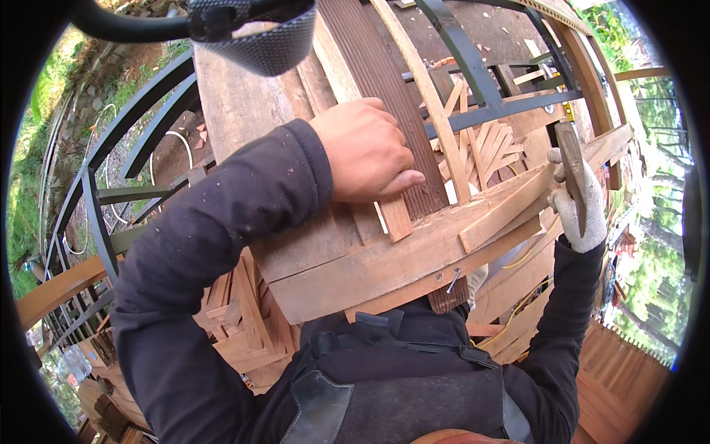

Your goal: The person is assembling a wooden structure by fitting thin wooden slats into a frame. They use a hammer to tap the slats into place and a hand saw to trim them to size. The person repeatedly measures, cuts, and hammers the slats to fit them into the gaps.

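My bare left hand (370,152) is closed over a narrow wooden slat (397,220), its knuckles up and thumb along the side. The slat's near end rests by a thick crosswise plank (355,270). A ridged dark brown board (366,55) runs beside the slat. On the right, my right hand (584,203), in a pale work glove, is wrapped round a hammer (571,166) with a long, worn metal head; its handle is mostly hidden. The hammer is raised near the plank's right end. A bent nail (453,280) sticks out of the wood below the plank.
Wide boards (240,111) lie under my left forearm. Black metal frames (473,115) stand at both sides. Cut wood pieces (492,148) are heaped beyond the plank, and more offcuts (251,314) lie at lower left. A dark mesh-covered object (255,41) hangs at the top.
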Demonstrator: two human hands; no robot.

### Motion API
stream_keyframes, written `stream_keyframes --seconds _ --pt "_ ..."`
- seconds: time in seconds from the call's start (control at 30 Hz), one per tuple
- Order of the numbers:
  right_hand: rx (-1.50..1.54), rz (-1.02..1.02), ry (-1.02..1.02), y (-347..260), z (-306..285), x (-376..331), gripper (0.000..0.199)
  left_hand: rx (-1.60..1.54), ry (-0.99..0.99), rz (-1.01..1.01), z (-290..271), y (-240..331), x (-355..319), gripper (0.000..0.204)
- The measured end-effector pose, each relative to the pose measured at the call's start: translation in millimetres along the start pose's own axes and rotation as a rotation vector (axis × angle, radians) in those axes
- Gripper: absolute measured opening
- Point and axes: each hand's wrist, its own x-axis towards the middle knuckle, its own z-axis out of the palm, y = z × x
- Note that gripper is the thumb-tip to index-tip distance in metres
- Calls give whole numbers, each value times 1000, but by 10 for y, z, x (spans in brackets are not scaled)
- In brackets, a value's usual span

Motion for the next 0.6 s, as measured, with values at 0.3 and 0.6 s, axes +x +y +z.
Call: stream_keyframes --seconds 0.3,0.6 --pt "108 180 -52 302 43 15 52 -132 1 65 18 -145 -67 34" --pt "46 292 17 345 84 -26 50 -154 -40 64 -19 -161 -142 30"
